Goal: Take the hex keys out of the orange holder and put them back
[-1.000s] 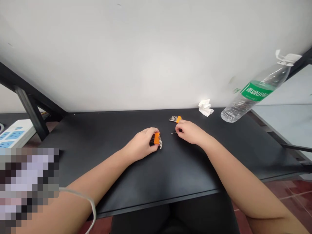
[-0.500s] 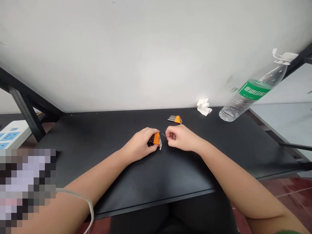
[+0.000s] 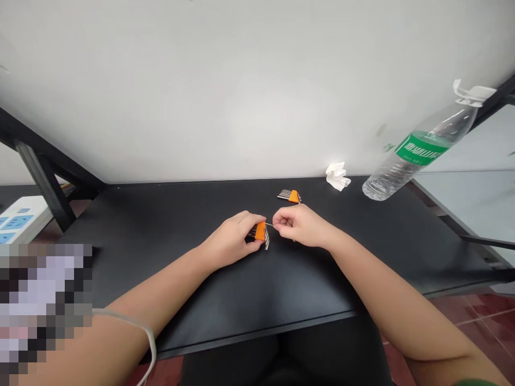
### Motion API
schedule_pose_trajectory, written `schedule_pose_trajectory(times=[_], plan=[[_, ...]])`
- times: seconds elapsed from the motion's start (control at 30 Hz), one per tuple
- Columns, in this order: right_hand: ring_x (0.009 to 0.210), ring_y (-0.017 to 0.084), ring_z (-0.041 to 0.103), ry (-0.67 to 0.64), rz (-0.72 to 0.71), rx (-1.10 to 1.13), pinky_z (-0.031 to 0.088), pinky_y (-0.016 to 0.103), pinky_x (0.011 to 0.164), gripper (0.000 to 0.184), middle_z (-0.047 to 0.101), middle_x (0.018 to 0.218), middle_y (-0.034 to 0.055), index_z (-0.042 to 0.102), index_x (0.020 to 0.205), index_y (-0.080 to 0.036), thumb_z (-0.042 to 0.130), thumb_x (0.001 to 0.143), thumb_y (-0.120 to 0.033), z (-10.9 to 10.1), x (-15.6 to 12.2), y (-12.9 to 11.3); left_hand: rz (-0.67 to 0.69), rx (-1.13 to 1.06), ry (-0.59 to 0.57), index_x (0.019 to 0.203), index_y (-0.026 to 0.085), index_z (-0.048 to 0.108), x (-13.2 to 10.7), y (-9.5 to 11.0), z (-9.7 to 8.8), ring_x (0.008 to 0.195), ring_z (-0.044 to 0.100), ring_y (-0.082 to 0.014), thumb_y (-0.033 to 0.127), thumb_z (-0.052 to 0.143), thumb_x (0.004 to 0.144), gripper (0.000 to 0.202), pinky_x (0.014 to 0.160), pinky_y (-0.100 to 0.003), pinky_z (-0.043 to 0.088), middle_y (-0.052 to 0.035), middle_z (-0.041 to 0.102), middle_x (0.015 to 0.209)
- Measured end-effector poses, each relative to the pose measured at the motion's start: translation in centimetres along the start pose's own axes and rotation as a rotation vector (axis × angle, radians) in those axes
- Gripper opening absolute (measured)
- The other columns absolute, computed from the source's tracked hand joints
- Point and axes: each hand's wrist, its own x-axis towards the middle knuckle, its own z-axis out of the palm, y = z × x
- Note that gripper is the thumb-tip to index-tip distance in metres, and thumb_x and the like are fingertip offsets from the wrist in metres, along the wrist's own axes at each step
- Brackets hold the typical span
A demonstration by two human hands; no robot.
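Note:
My left hand (image 3: pixel 233 240) is closed around an orange holder (image 3: pixel 260 231) with several metal hex keys in it, resting on the black table (image 3: pixel 161 236). Just to its right, my right hand (image 3: pixel 298 225) pinches a thin metal key (image 3: pixel 269 224) whose tip touches the top of the orange holder. A second orange holder with hex keys (image 3: pixel 290 195) lies on the table behind my right hand, untouched.
A crumpled white tissue (image 3: pixel 337 176) and a clear water bottle with a green label (image 3: pixel 422 150) stand at the back right by the white wall. A white power strip (image 3: pixel 18 222) lies far left. A white cable (image 3: pixel 132 327) crosses my left forearm.
My right hand moved left from beside the far holder with the thin key and brought its tip to the holder in my left hand. My left hand stayed put.

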Motion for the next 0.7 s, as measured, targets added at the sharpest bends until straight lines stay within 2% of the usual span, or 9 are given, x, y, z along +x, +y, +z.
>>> schedule_pose_trajectory(times=[0.13, 0.23, 0.33, 0.43, 0.53, 0.63, 0.7], plan=[[0.047, 0.009, 0.050, -0.041, 0.218, 0.248, 0.040, 0.021, 0.043, 0.014, 0.059, 0.062, -0.0038, 0.066, 0.084, -0.020, 0.069, 0.089, -0.033, 0.5, 0.3, 0.1, 0.136, 0.072, 0.010, 0.126, 0.022, 0.059, 0.0, 0.2, 0.3, 0.093, 0.068, -0.0211, 0.019, 0.067, 0.087, 0.040, 0.089, -0.038, 0.054, -0.0055, 0.072, 0.102], [0.043, 0.007, 0.048, -0.006, 0.252, 0.472, 0.038, 0.019, 0.038, 0.022, 0.060, 0.059, -0.0037, 0.063, 0.081, -0.018, 0.076, 0.086, -0.035, 1.4, 0.9, 0.5, 0.166, 0.093, 0.016, 0.122, 0.021, 0.061, 0.2, 0.4, 0.4, 0.093, 0.068, -0.0216, 0.019, 0.068, 0.086, 0.037, 0.097, -0.043, 0.050, -0.0047, 0.073, 0.098], [0.048, 0.007, 0.054, 0.012, 0.218, 0.736, 0.045, 0.018, 0.042, 0.027, 0.068, 0.072, 0.0003, 0.064, 0.081, -0.016, 0.082, 0.083, -0.036, 1.9, 1.3, 1.1, 0.081, 0.110, 0.048, 0.114, 0.021, 0.063, 0.5, 0.3, 0.1, 0.091, 0.067, -0.0223, 0.022, 0.071, 0.082, 0.032, 0.095, -0.043, 0.050, -0.0042, 0.072, 0.096], [0.060, 0.008, 0.063, -0.064, 0.220, 0.921, 0.055, 0.019, 0.054, 0.029, 0.074, 0.086, 0.0046, 0.071, 0.093, -0.014, 0.087, 0.079, -0.034, 1.8, 1.4, 1.6, 0.028, 0.094, 0.066, 0.111, 0.021, 0.063, 0.4, 0.2, 0.0, 0.089, 0.067, -0.0221, 0.023, 0.074, 0.080, 0.032, 0.090, -0.041, 0.052, -0.0036, 0.073, 0.097], [0.062, 0.008, 0.064, -0.081, 0.223, 0.954, 0.057, 0.020, 0.057, 0.034, 0.075, 0.086, 0.0050, 0.071, 0.096, -0.014, 0.091, 0.074, -0.031, 1.9, 1.4, 1.7, 0.073, 0.061, 0.113, 0.117, 0.022, 0.062, 0.3, 0.1, 0.0, 0.091, 0.068, -0.0216, 0.024, 0.073, 0.082, 0.036, 0.092, -0.040, 0.052, -0.0037, 0.074, 0.099], [0.052, 0.007, 0.056, -0.030, 0.185, 0.891, 0.047, 0.019, 0.046, 0.037, 0.069, 0.071, -0.0008, 0.064, 0.085, -0.016, 0.092, 0.072, -0.037, 2.7, 1.6, 1.5, 0.161, 0.052, 0.178, 0.122, 0.023, 0.061, 0.2, 0.0, 0.2, 0.102, 0.068, -0.0240, 0.023, 0.072, 0.084, 0.040, 0.102, -0.045, 0.049, -0.0049, 0.075, 0.104], [0.049, 0.006, 0.050, -0.013, 0.160, 0.831, 0.040, 0.019, 0.042, 0.040, 0.065, 0.067, -0.0033, 0.061, 0.084, -0.018, 0.090, 0.074, -0.042, 3.3, 1.7, 1.2, 0.188, 0.043, 0.195, 0.124, 0.023, 0.061, 0.2, 0.0, 0.3, 0.108, 0.067, -0.0249, 0.023, 0.072, 0.085, 0.041, 0.106, -0.046, 0.048, -0.0055, 0.076, 0.107]])
